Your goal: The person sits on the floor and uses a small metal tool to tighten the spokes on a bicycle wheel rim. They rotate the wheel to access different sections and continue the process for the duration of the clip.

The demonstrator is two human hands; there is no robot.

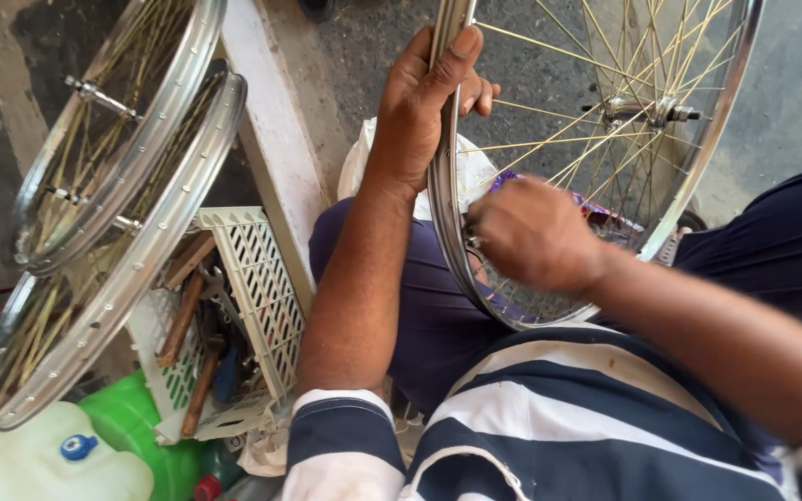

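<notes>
Steel bicycle wheel (549, 186) held upright on the lap, spoke work in hand at the lower rim.

Left of the person, two more spoked wheels (104, 213) lean against a white ledge (271, 130), above a white plastic crate (262, 278) holding wooden-handled tools and a spanner. The left hand (424, 102) grips the upper left arc of the rim, thumb over the outer edge, fingers curled around the inside. The right hand (531, 232) is clenched at the inner lower rim; motion blur hides whatever it pinches. All visible spokes are laced to the hub (647, 109), so lacing appears complete; judged from the hand position, adjustment at the rim remains. The wheel stands on edge, axle roughly horizontal, pointing to the right.
</notes>
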